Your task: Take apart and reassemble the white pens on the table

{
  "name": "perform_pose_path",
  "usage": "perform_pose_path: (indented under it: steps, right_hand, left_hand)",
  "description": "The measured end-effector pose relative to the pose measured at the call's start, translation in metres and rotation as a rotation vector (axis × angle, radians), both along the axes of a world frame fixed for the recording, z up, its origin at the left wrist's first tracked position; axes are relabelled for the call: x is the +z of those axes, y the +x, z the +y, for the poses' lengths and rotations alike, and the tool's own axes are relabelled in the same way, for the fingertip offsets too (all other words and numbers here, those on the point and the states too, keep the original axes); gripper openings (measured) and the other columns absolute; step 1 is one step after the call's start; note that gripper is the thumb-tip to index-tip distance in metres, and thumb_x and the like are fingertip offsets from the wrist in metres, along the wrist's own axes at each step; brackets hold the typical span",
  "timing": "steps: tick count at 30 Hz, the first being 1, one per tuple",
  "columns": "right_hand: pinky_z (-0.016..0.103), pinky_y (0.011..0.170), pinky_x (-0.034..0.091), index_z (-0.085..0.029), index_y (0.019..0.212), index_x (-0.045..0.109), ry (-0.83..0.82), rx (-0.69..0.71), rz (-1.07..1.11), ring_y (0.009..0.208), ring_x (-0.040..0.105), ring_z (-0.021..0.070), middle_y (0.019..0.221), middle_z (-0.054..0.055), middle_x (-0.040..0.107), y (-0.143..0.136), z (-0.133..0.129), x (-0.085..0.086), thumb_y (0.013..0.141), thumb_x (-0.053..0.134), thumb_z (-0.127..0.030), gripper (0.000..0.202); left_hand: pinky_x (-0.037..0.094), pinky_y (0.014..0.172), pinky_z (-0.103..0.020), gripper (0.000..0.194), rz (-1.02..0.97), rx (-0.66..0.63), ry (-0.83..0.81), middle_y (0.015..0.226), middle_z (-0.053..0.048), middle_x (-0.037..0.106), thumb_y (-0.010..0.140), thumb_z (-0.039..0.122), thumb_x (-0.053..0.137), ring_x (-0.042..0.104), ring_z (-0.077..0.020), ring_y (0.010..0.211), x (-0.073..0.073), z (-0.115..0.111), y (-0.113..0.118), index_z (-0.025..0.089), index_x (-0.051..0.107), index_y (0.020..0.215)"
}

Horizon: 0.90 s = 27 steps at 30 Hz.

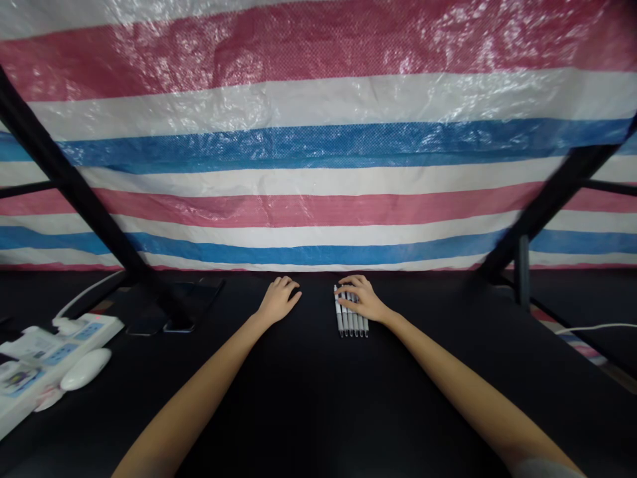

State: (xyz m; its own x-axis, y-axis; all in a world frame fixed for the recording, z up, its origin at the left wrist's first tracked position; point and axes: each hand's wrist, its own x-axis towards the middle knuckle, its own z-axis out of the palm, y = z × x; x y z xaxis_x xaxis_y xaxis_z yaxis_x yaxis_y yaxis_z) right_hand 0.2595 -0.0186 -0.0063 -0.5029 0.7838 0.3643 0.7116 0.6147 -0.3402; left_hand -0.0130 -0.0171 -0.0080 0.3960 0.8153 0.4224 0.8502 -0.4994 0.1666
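Several white-and-grey pens [352, 324] lie side by side in a row on the black table, their clear tips toward me. My right hand [364, 300] rests over the upper right part of the row, its fingers spread across the pens and hiding some of their far ends. It does not close around any of them. To the left of the pens, my left hand [279, 300] lies on the bare table with its thumb apart from the fingers, holding nothing.
A white power strip [64, 355] with plugs and a white mouse [86, 369] are at the left. Dark phones [144, 325] lie near the left black frame leg [94, 199]. Another black frame leg [542, 199] stands right. A striped plastic sheet [318, 206] hangs behind the table.
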Motion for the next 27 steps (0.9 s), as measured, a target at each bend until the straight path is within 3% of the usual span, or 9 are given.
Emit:
perform_pose_path:
  steps: [15, 27]
  right_hand:
    - [0.048, 0.092, 0.034, -0.027, 0.083, 0.068, -0.025, -0.085, 0.051, 0.110, 0.043, 0.0270, 0.113, 0.005, 0.059, 0.0004, 0.0016, 0.0010, 0.084, 0.052, -0.044, 0.023]
    - [0.043, 0.085, 0.037, -0.025, 0.076, 0.068, 0.052, -0.172, 0.091, 0.102, 0.047, 0.0273, 0.102, 0.005, 0.064, 0.0018, 0.0056, -0.0037, 0.083, 0.052, -0.041, 0.024]
  left_hand:
    - [0.042, 0.084, -0.039, 0.026, 0.003, 0.000, -0.002, 0.097, -0.007, 0.057, 0.088, 0.035, 0.043, 0.051, -0.0222, 0.092, -0.0006, 0.0006, 0.0001, 0.020, 0.061, 0.098]
    - [0.043, 0.084, -0.038, 0.026, 0.015, 0.004, -0.001, 0.097, -0.007, 0.057, 0.088, 0.034, 0.044, 0.051, -0.0229, 0.092, 0.0005, -0.0002, 0.0002, 0.018, 0.061, 0.097]
